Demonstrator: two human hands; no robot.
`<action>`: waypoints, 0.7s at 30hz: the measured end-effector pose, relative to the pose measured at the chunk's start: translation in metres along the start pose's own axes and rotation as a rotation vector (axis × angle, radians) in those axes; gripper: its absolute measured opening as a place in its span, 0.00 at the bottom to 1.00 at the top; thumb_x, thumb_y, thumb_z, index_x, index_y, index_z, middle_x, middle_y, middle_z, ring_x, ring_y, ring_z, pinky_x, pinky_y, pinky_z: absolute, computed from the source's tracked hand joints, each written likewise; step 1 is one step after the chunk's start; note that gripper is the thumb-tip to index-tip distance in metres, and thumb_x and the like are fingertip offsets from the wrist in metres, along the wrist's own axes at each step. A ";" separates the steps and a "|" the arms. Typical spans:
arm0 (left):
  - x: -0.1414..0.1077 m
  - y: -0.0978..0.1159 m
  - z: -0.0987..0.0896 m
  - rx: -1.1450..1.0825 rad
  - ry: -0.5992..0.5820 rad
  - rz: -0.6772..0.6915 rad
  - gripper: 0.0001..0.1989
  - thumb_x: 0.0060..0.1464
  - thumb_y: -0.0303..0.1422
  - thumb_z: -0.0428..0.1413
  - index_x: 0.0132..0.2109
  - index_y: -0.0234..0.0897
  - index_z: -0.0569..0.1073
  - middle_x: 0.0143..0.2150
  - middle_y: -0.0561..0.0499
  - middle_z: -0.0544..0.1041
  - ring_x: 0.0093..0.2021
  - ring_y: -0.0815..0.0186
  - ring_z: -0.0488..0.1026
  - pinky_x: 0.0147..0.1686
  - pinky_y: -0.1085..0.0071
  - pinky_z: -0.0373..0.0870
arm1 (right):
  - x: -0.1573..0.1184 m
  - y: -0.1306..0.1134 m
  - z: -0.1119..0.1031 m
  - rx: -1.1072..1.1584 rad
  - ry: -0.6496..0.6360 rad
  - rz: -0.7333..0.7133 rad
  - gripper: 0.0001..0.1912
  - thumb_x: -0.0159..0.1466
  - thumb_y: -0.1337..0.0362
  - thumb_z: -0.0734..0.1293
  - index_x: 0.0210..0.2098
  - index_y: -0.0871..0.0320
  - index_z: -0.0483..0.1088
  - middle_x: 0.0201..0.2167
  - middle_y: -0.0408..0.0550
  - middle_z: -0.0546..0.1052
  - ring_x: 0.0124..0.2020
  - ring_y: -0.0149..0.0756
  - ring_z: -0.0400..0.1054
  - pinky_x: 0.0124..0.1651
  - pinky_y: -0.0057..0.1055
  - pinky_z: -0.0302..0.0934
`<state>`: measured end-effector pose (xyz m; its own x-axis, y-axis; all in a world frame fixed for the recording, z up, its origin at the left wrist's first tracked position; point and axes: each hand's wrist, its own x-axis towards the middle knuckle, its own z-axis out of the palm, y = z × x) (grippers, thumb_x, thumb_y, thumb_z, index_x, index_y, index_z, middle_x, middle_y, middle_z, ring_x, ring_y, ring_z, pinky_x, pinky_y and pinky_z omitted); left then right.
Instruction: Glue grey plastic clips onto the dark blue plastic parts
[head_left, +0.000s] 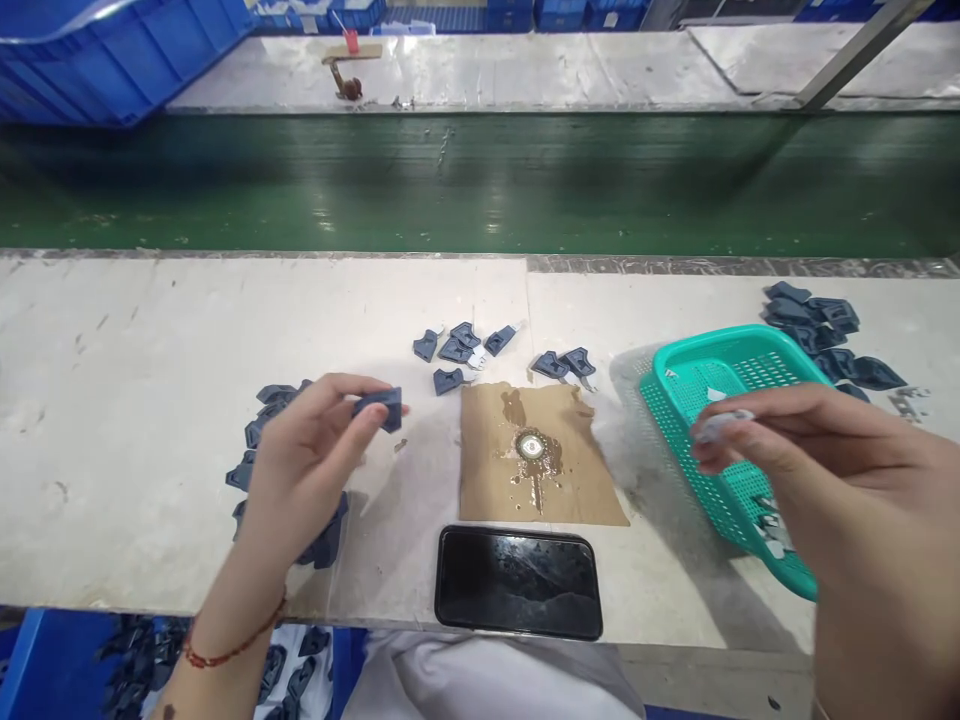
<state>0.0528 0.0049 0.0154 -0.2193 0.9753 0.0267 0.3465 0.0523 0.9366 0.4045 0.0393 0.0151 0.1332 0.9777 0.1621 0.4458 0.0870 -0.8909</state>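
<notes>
My left hand (304,465) pinches a small dark blue-grey plastic part (388,408) between thumb and fingers, raised over the worktable. My right hand (832,470) is closed on a small whitish, translucent piece (724,426), whose kind I cannot make out; it is held above the green basket (675,440). Between the hands lies a brown cardboard sheet (487,490) with wet brown spots and a small round whitish disc (532,446) on it. Just beyond the cardboard, several similar dark parts (448,380) lie loose, some with whitish tabs sticking out.
A black phone (517,583) lies near the front edge. Piles of dark parts sit at left (326,540) and far right (814,320). Beyond the table runs a green conveyor belt (480,180), with a blue crate (112,70) behind it. A blue bin (45,660) is below left.
</notes>
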 end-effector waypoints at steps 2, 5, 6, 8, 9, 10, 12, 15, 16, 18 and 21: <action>-0.007 0.003 0.021 -0.355 -0.057 -0.140 0.13 0.59 0.45 0.68 0.41 0.41 0.81 0.36 0.53 0.82 0.42 0.60 0.86 0.39 0.72 0.84 | 0.002 -0.018 0.026 0.164 -0.163 0.036 0.07 0.61 0.59 0.79 0.29 0.51 0.79 0.25 0.47 0.79 0.21 0.31 0.70 0.23 0.28 0.66; -0.006 0.005 0.044 -0.805 -0.132 -0.436 0.18 0.46 0.42 0.76 0.32 0.38 0.77 0.35 0.56 0.80 0.39 0.64 0.86 0.36 0.75 0.84 | 0.007 -0.027 0.061 0.292 -0.382 0.091 0.13 0.61 0.58 0.78 0.26 0.55 0.75 0.21 0.42 0.76 0.20 0.24 0.64 0.22 0.23 0.59; -0.004 0.006 0.049 -0.899 -0.144 -0.532 0.20 0.42 0.40 0.78 0.30 0.37 0.76 0.35 0.56 0.80 0.37 0.66 0.85 0.34 0.78 0.83 | 0.009 -0.025 0.070 0.323 -0.430 0.130 0.15 0.61 0.56 0.78 0.25 0.56 0.74 0.20 0.41 0.74 0.19 0.24 0.63 0.22 0.22 0.58; 0.000 0.006 0.056 -0.981 -0.182 -0.665 0.22 0.35 0.38 0.81 0.29 0.36 0.76 0.36 0.56 0.81 0.32 0.71 0.83 0.32 0.81 0.81 | 0.010 -0.015 0.083 0.384 -0.500 0.244 0.19 0.60 0.52 0.78 0.25 0.57 0.72 0.19 0.40 0.73 0.18 0.24 0.63 0.21 0.21 0.58; 0.002 0.005 0.058 -0.969 -0.203 -0.693 0.23 0.34 0.37 0.81 0.31 0.36 0.77 0.36 0.56 0.81 0.30 0.73 0.81 0.31 0.82 0.80 | 0.010 -0.009 0.086 0.409 -0.522 0.303 0.20 0.60 0.50 0.79 0.25 0.57 0.71 0.18 0.40 0.73 0.18 0.24 0.63 0.21 0.22 0.59; 0.004 0.004 0.059 -0.939 -0.220 -0.700 0.23 0.33 0.37 0.81 0.32 0.36 0.78 0.35 0.56 0.81 0.29 0.74 0.79 0.31 0.82 0.79 | 0.010 -0.003 0.088 0.431 -0.536 0.352 0.21 0.59 0.49 0.79 0.26 0.57 0.71 0.18 0.40 0.74 0.17 0.25 0.64 0.20 0.22 0.60; 0.005 0.001 0.063 -0.871 -0.226 -0.676 0.21 0.37 0.36 0.80 0.34 0.36 0.79 0.34 0.54 0.83 0.28 0.76 0.76 0.32 0.83 0.77 | 0.009 0.006 0.088 0.457 -0.541 0.399 0.23 0.58 0.47 0.79 0.26 0.57 0.70 0.19 0.41 0.75 0.16 0.25 0.65 0.20 0.23 0.62; 0.004 -0.006 0.071 -0.634 -0.171 -0.474 0.13 0.51 0.34 0.74 0.41 0.38 0.82 0.38 0.52 0.86 0.35 0.73 0.79 0.39 0.82 0.75 | 0.009 0.014 0.087 0.446 -0.522 0.370 0.24 0.58 0.46 0.80 0.26 0.57 0.70 0.19 0.41 0.76 0.17 0.26 0.66 0.21 0.24 0.63; 0.002 -0.009 0.073 -0.516 -0.159 -0.371 0.10 0.55 0.34 0.71 0.43 0.39 0.83 0.41 0.51 0.87 0.40 0.71 0.80 0.44 0.80 0.76 | 0.009 0.015 0.087 0.429 -0.525 0.351 0.23 0.58 0.46 0.80 0.27 0.57 0.70 0.19 0.41 0.76 0.17 0.27 0.67 0.21 0.24 0.64; -0.002 -0.015 0.076 -0.313 -0.185 -0.184 0.08 0.62 0.35 0.66 0.47 0.40 0.83 0.45 0.49 0.88 0.48 0.65 0.82 0.51 0.73 0.76 | 0.009 0.017 0.086 0.359 -0.539 0.289 0.22 0.58 0.47 0.79 0.29 0.57 0.71 0.20 0.41 0.76 0.19 0.29 0.69 0.23 0.25 0.64; -0.007 -0.025 0.077 -0.182 -0.326 -0.048 0.11 0.68 0.39 0.60 0.53 0.41 0.81 0.45 0.49 0.87 0.47 0.62 0.82 0.48 0.68 0.77 | 0.008 0.017 0.084 0.166 -0.567 0.099 0.17 0.64 0.53 0.76 0.30 0.57 0.71 0.21 0.41 0.75 0.21 0.29 0.68 0.24 0.25 0.61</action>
<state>0.1160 0.0131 -0.0357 0.0810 0.9912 -0.1043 0.1687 0.0895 0.9816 0.3392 0.0646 -0.0347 -0.3459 0.9283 -0.1363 0.3054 -0.0259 -0.9519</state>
